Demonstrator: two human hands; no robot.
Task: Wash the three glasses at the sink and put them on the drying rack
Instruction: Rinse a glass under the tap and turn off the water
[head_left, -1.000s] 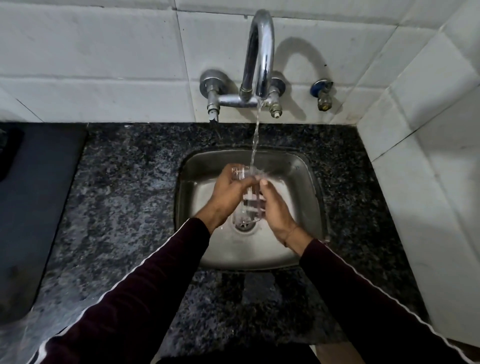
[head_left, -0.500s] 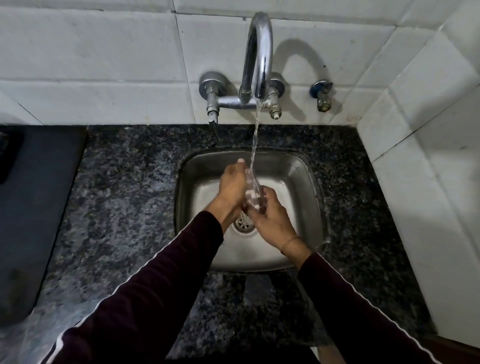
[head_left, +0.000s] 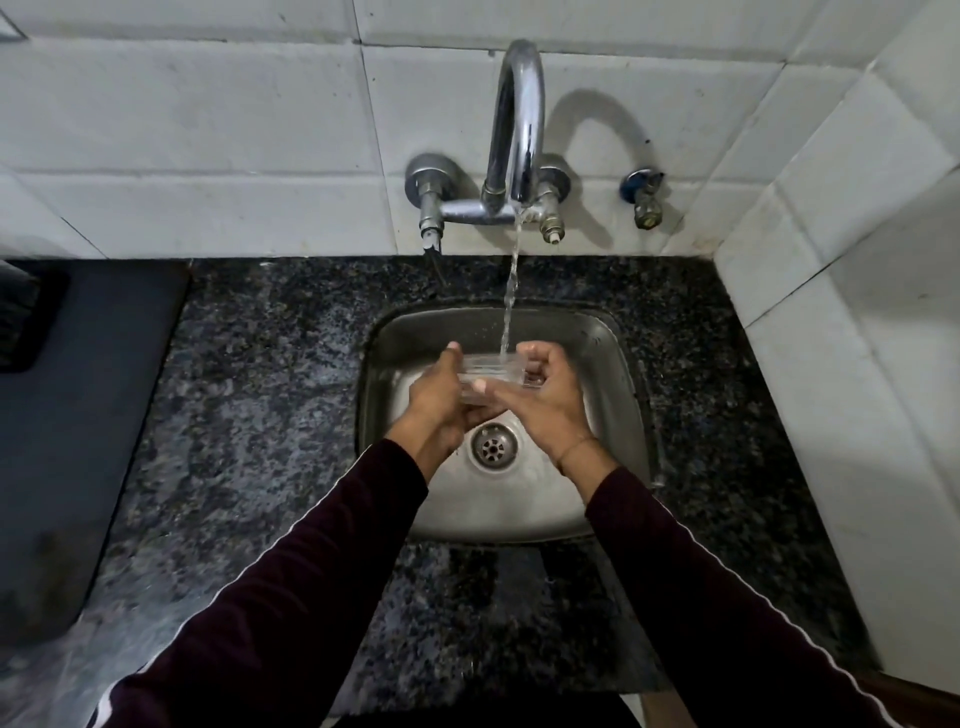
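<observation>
A clear glass (head_left: 491, 375) lies on its side above the steel sink (head_left: 618, 364), under the water running from the chrome tap (head_left: 519, 130). My left hand (head_left: 436, 400) holds its left end, fingers curled under it. My right hand (head_left: 545, 400) grips the right end, thumb across the front of the glass. The stream lands on the glass between my hands. No other glass is in view.
Dark speckled granite counter (head_left: 260, 415) surrounds the sink. A dark mat or tray (head_left: 67, 415) lies at the left edge. White tiled walls stand behind and to the right, with a small blue-capped valve (head_left: 644, 197) beside the tap. The drain (head_left: 493, 444) sits below my hands.
The glass has turned from upright to lying sideways between my hands. My hands have moved apart to its two ends, still under the stream.
</observation>
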